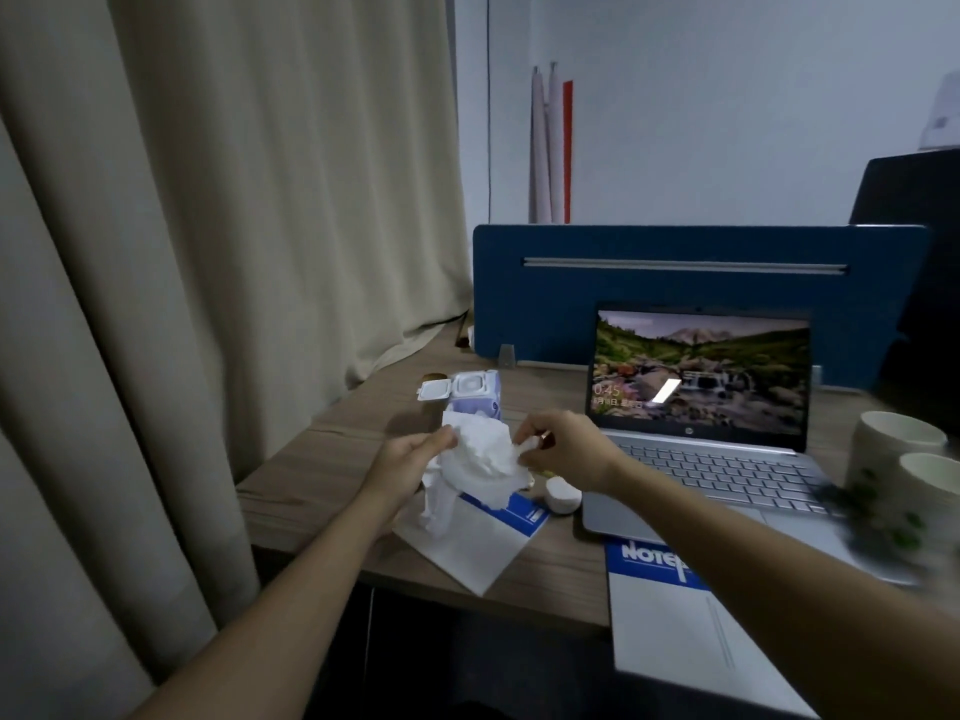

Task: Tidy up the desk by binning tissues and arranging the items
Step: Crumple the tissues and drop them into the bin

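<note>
A crumpled white tissue (480, 462) hangs just above the wooden desk (311, 475), held between both hands. My left hand (410, 457) pinches its left edge. My right hand (563, 452) grips its right side with fingers closed. Under the tissue lies a white and blue notepad (478, 548). A second notepad (685, 631) overhangs the desk's front edge. Behind the tissue stands a purple wet-wipe pack (475, 397) with its lid flipped open. A small white round object (562, 495) rests beside the laptop.
An open laptop (701, 407) with a lit screen stands to the right. Two white cups with green spots (898, 459) sit at the far right. A blue divider panel (696, 283) closes the back of the desk. Beige curtains (208, 252) hang on the left.
</note>
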Available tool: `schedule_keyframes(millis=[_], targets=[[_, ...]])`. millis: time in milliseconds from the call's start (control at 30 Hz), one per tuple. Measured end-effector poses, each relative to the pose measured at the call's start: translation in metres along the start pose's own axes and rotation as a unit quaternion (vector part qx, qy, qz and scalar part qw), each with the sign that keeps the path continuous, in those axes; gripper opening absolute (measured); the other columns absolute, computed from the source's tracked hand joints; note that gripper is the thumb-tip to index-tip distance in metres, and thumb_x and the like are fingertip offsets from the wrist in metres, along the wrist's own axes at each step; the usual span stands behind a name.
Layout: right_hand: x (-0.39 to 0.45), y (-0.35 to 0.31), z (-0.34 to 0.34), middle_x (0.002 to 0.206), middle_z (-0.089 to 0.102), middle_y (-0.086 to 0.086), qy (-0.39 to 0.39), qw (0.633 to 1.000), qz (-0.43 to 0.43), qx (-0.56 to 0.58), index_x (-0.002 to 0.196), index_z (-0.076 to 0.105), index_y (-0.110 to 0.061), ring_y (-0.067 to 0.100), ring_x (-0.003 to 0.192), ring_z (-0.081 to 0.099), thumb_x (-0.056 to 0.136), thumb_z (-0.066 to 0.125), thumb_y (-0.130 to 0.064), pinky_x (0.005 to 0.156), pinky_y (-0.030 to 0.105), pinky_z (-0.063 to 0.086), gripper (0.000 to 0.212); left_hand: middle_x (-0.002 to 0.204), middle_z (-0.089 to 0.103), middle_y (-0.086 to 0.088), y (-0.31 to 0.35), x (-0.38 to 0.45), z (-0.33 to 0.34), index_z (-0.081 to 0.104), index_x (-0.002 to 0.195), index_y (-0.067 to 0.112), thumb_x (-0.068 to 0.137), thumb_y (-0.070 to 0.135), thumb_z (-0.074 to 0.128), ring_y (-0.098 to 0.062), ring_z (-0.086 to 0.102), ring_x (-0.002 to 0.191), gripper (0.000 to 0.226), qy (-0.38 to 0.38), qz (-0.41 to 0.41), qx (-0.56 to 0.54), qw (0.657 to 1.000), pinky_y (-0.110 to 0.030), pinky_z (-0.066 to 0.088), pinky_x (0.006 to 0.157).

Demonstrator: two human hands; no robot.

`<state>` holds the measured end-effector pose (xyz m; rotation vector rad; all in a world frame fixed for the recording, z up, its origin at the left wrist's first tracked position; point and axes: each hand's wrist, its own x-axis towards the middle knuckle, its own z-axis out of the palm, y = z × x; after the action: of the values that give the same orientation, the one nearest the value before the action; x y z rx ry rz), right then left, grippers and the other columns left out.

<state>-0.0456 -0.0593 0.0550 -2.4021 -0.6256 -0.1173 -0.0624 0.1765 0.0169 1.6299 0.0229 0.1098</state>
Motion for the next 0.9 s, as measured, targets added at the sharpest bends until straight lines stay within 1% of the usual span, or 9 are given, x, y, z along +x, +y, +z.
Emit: schedule_keyframes(millis=[167, 300, 400, 500, 567, 633, 700, 800, 900], targets=[[-0.023, 0.010, -0.016, 0.113, 0.069, -0.001, -0.028, 0.999, 0.005, -0.034, 0.107, 0.072, -0.020, 0.013, 0.097, 0.064, 0.085, 0.069, -0.010, 0.088, 0.032, 0.054, 0.024, 0.095, 0.077, -0.004, 0.006, -0.009, 0.041, 0.076, 0.097, 0.017, 0.084, 0.030, 0.073, -0.028, 0.072, 0.093, 0.019, -0.060, -0.003, 0.040, 0.997, -0.047, 0.057, 0.086], [-0.043, 0.025, -0.034, 0.115, 0.066, -0.002, -0.013, 0.999, 0.021, -0.034, 0.118, 0.067, -0.020, 0.011, 0.094, 0.063, 0.086, 0.068, -0.008, 0.084, 0.027, 0.054, 0.034, 0.092, 0.077, -0.004, 0.009, -0.014, 0.066, 0.073, 0.097, 0.016, 0.085, 0.011, 0.070, -0.027, 0.071, 0.089, 0.012, -0.052, 0.016, 0.042, 0.998, -0.030, 0.056, 0.064], [-0.062, 0.037, -0.047, 0.119, 0.061, 0.000, 0.020, 0.998, 0.053, 0.005, 0.125, 0.059, -0.022, 0.012, 0.096, 0.061, 0.088, 0.063, -0.010, 0.079, 0.024, 0.053, 0.040, 0.098, 0.075, -0.002, 0.011, -0.018, 0.083, 0.071, 0.098, 0.018, 0.086, 0.009, 0.070, -0.023, 0.070, 0.093, 0.014, -0.063, 0.019, 0.033, 0.997, -0.033, 0.055, 0.072], [-0.081, 0.046, -0.057, 0.127, 0.057, -0.001, 0.019, 0.993, 0.085, 0.079, 0.129, 0.055, -0.026, 0.011, 0.104, 0.059, 0.089, 0.060, -0.020, 0.084, 0.026, 0.051, 0.040, 0.108, 0.072, 0.001, 0.014, -0.023, 0.100, 0.067, 0.101, 0.021, 0.086, 0.010, 0.069, -0.018, 0.067, 0.099, 0.019, -0.087, 0.031, 0.031, 0.995, -0.036, 0.054, 0.083], [-0.097, 0.049, -0.063, 0.130, 0.054, -0.003, 0.017, 0.983, 0.106, 0.148, 0.132, 0.052, -0.030, 0.010, 0.107, 0.057, 0.087, 0.062, -0.037, 0.089, 0.030, 0.050, 0.046, 0.109, 0.070, 0.002, 0.017, -0.029, 0.115, 0.064, 0.102, 0.020, 0.085, 0.007, 0.069, -0.016, 0.066, 0.099, 0.022, -0.103, 0.043, 0.027, 0.993, -0.036, 0.055, 0.083], [-0.114, 0.052, -0.069, 0.134, 0.046, -0.008, 0.023, 0.976, 0.119, 0.181, 0.138, 0.043, -0.037, 0.012, 0.114, 0.053, 0.077, 0.069, -0.056, 0.091, 0.032, 0.049, 0.069, 0.108, 0.070, 0.000, 0.022, -0.036, 0.134, 0.060, 0.107, 0.018, 0.083, 0.004, 0.070, -0.015, 0.068, 0.096, 0.029, -0.124, 0.055, 0.011, 0.991, -0.034, 0.057, 0.076], [-0.134, 0.056, -0.076, 0.139, 0.036, -0.013, 0.021, 0.976, 0.118, 0.183, 0.143, 0.031, -0.044, 0.014, 0.122, 0.046, 0.065, 0.078, -0.062, 0.095, 0.036, 0.049, 0.092, 0.108, 0.069, -0.002, 0.027, -0.046, 0.155, 0.057, 0.112, 0.019, 0.083, 0.003, 0.071, -0.016, 0.070, 0.092, 0.036, -0.157, 0.055, -0.005, 0.986, -0.030, 0.058, 0.067], [-0.166, 0.066, -0.090, 0.140, 0.036, -0.012, 0.015, 0.971, 0.122, 0.204, 0.141, 0.025, -0.052, 0.018, 0.123, 0.048, 0.063, 0.087, -0.046, 0.096, 0.045, 0.053, 0.100, 0.109, 0.069, -0.007, 0.031, -0.061, 0.188, 0.057, 0.114, 0.020, 0.082, 0.003, 0.073, -0.017, 0.073, 0.086, 0.039, -0.221, 0.056, -0.022, 0.973, -0.028, 0.057, 0.062], [-0.204, 0.074, -0.103, 0.124, 0.056, -0.009, 0.020, 0.960, 0.148, 0.237, 0.142, 0.032, -0.038, 0.017, 0.109, 0.062, 0.068, 0.086, -0.023, 0.087, 0.040, 0.058, 0.093, 0.108, 0.070, -0.010, 0.033, -0.077, 0.222, 0.059, 0.114, 0.022, 0.080, 0.006, 0.076, -0.026, 0.073, 0.088, 0.041, -0.285, 0.050, -0.037, 0.957, -0.035, 0.058, 0.066]])
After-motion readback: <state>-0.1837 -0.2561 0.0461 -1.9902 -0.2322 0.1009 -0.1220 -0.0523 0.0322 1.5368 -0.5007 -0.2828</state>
